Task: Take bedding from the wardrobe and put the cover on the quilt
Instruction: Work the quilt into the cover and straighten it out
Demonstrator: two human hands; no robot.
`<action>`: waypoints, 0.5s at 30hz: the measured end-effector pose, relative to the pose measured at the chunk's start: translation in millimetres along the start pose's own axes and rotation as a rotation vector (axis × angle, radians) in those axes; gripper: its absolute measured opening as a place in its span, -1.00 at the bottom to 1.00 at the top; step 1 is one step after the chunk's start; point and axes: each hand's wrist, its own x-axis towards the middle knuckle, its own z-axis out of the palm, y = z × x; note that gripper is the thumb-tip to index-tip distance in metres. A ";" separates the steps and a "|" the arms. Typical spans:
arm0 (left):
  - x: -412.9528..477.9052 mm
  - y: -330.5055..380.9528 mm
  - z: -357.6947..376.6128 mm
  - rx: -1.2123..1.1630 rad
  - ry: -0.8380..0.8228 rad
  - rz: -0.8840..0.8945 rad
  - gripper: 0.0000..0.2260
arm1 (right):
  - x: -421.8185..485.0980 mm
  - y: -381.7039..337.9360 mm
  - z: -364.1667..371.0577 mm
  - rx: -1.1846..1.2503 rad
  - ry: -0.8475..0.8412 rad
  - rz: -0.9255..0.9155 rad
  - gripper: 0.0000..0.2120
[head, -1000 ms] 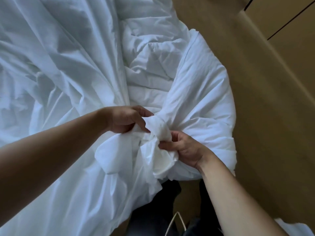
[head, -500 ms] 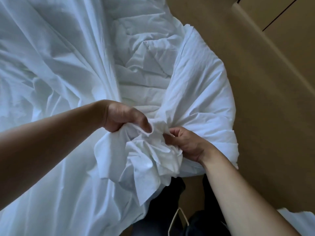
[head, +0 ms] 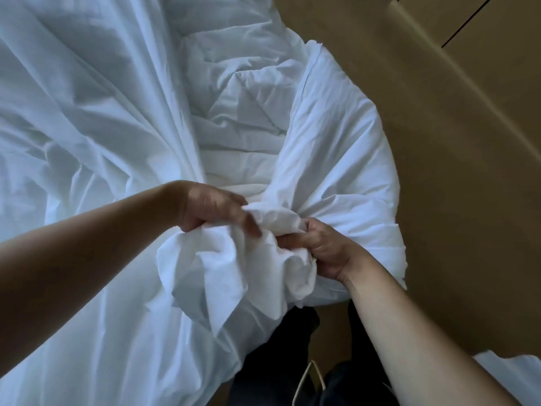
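At nine o'clock of the view we see the white cover (head: 87,127) lying spread out. Its long folds all run toward the middle, so we judge that the cloth is being pulled from there. Just at nine o'clock from the centre is the left hand (head: 210,209). Its fingers are curled down and clench a bunch of the cover, and the thumb looks a little blurred. We think this hand gathers the edge of the opening so that it does not slip away.

At twelve o'clock the quilt (head: 240,106) lies crumpled between two sides of the cover. It seems to sit inside the open mouth, only partly wrapped, and we cannot tell how deep it goes.

Toward four o'clock, close to the centre, the right hand (head: 319,247) grasps the same bunch from the other side, with the thumb pressed over the cloth. The two hands are very near one to the other, with only the bunch between them. We believe they hold one end of the bedding together, maybe to match a corner of the quilt with a corner of the cover, but the corner itself is hidden in the folds.

At three o'clock is the brown floor (head: 453,200), and at one o'clock are wooden panels (head: 497,54) with dark seams. At six o'clock we see dark trousers (head: 278,361) and a pale cord (head: 307,379).
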 end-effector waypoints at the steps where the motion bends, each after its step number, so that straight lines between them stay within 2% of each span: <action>1: -2.4 -2.2 -2.0 0.058 -0.056 0.008 -0.68 | 1.5 -0.1 0.2 0.005 0.000 0.005 -0.69; 3: -4.8 -3.7 -1.4 0.087 -0.111 0.065 -0.69 | 3.0 0.0 2.0 0.074 -0.007 -0.006 -0.73; 6: -0.4 -5.0 -3.0 0.019 0.041 0.147 -0.72 | 3.0 -0.5 1.0 0.192 -0.013 -0.037 -0.78; 7: 3.4 -4.8 -2.6 0.023 0.124 0.186 -0.72 | 2.1 -1.1 1.5 0.227 -0.037 -0.037 -0.74; 9: 13.8 -2.1 4.6 0.060 0.304 0.280 -0.76 | 0.0 -1.6 3.3 0.273 -0.106 -0.027 -0.51; 11: 24.5 1.0 17.4 0.113 0.435 0.348 -0.72 | -0.4 -2.1 6.3 0.220 -0.141 -0.033 -0.37; 13: 30.2 4.9 27.2 0.180 0.493 0.376 -0.63 | 0.6 -2.1 6.5 0.112 -0.093 -0.045 -0.50; 15: 25.6 8.5 25.1 0.211 0.461 0.323 -0.60 | 0.9 -1.0 3.3 0.100 -0.041 -0.059 -0.67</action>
